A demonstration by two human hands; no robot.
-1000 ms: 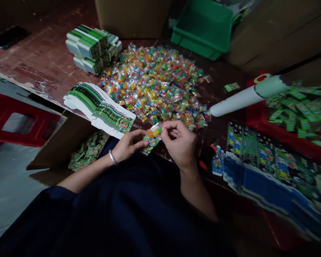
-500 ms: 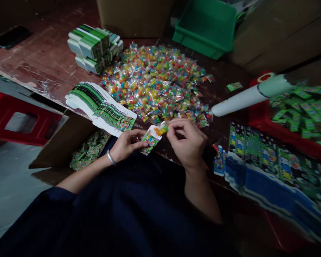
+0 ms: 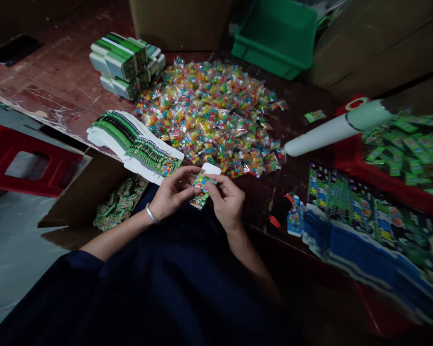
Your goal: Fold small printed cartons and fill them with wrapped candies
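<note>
My left hand point(image 3: 173, 193), with a silver bangle at the wrist, pinches a small green printed candy box point(image 3: 201, 190) by its left side. The box's white flap point(image 3: 211, 168) stands up at the top end. My right hand point(image 3: 228, 198) has its thumb and fingers closed on the box's right edge near the opening. No candy sachet shows between the fingers; the box's inside is hidden. Just beyond the hands lies a large heap of clear candy sachets point(image 3: 209, 115). To the left, a fanned stack of flat green-and-white cartons point(image 3: 133, 144) rests at the table edge.
Bundled cartons point(image 3: 119, 60) and a green bin point(image 3: 274, 41) stand behind. A cardboard box point(image 3: 72, 192) of filled packs sits lower left. At right are a white-and-green cylinder point(image 3: 321, 137), a red crate point(image 3: 350, 156) of green packs, printed sheets point(image 3: 364, 226), and a red-and-black tool point(image 3: 279, 211).
My right hand has moved left and down from above the box to its side. The candy sachet it held at the opening is out of sight. My left hand keeps its hold.
</note>
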